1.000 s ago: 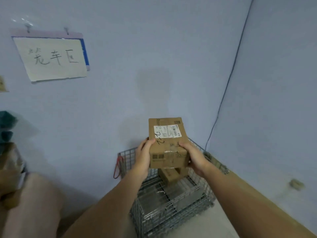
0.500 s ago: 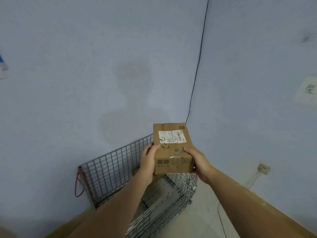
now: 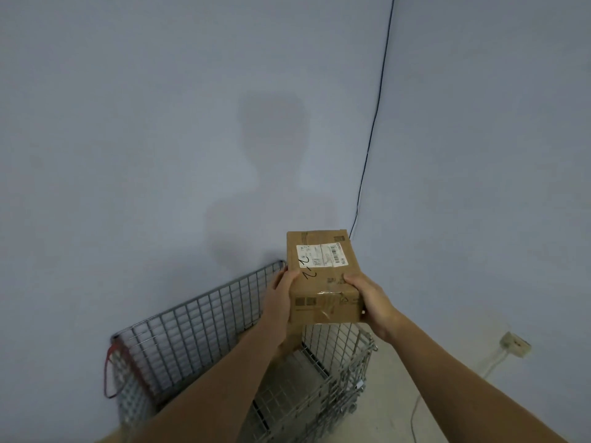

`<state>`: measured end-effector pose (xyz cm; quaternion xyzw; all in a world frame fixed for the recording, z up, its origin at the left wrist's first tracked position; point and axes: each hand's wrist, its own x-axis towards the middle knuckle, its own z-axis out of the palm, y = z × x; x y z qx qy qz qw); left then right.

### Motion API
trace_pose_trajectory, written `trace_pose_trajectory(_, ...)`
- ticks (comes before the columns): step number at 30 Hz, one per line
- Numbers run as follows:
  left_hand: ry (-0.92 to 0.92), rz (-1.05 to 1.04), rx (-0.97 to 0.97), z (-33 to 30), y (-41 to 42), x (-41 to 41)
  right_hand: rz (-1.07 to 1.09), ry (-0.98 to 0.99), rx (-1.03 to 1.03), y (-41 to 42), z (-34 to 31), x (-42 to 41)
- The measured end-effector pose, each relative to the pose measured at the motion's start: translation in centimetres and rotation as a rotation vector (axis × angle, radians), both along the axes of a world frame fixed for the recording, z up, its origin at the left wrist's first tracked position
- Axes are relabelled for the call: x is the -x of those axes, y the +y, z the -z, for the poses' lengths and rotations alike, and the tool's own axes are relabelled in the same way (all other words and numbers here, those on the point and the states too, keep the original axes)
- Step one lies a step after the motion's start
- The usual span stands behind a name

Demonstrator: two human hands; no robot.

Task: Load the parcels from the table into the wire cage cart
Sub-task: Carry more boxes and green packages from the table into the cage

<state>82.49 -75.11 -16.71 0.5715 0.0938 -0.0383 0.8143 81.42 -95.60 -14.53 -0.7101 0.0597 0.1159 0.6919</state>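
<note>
Item: cardboard parcel [image 3: 323, 276], white shipping label and a handwritten mark on top. Location: held in the air above the wire cage cart [image 3: 204, 327], over its far right corner, not yet inside.

Hold: left hand [image 3: 281, 302] and right hand [image 3: 371, 298] at opposite sides, fingers curled round the edges and clamped on the box.

Cart contents: mesh floor visible; something brown shows just under the left wrist (possibly a parcel already loaded, cannot tell).

Status: this parcel in transit, lowering and release outstanding. Bench out of view, so remaining count unknown.
</note>
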Motion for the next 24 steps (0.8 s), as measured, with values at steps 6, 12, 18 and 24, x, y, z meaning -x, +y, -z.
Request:
trace_pose_trajectory(6,0.043,-0.182,0.093,1.0,-2.3,-4.8,-0.119,0.024,-0.036,-1.7,0.7,-8.0)
trace_pose_trajectory(12,0.137,-0.321,0.171,2.9,-0.8,-8.3,-0.157,0.099,-0.015,1.1,3.4,-15.4)
trace_pose_trajectory(18,0.153,-0.352,0.108,5.8,2.0,-13.3,-0.231,0.082,0.062,4.4,6.3,-22.9)
trace_pose_trajectory(24,0.158,-0.4,0.022,9.5,3.6,-20.1,-0.327,0.112,0.121,5.8,10.5,-29.8)
